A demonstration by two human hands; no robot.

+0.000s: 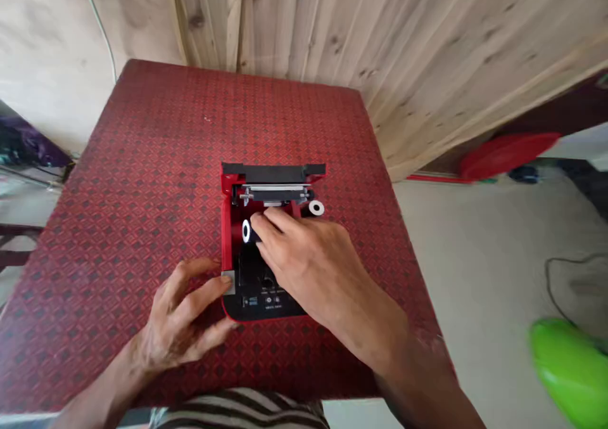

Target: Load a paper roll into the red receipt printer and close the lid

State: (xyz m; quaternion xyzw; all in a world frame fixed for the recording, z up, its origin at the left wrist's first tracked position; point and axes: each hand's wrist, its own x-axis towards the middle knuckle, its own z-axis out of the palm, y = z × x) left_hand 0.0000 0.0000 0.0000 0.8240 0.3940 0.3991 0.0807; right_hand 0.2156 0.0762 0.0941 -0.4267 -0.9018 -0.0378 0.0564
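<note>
A small red and black printer (236,251) sits with its lid (273,170) open on a red patterned table (142,182). My right hand (308,261) reaches into the open bay, fingers closed around a dark roller with a white end cap (246,231). A second white end piece (316,208) shows at the bay's right side. My left hand (183,318) rests on the table with fingers apart, its fingertips touching the printer's front left corner.
A wooden plank wall (380,42) stands behind the table. To the right lies pale floor with a red object (503,153), a green blurred object (570,369) and a thin cable (555,267). A white cable (102,26) hangs at the back left.
</note>
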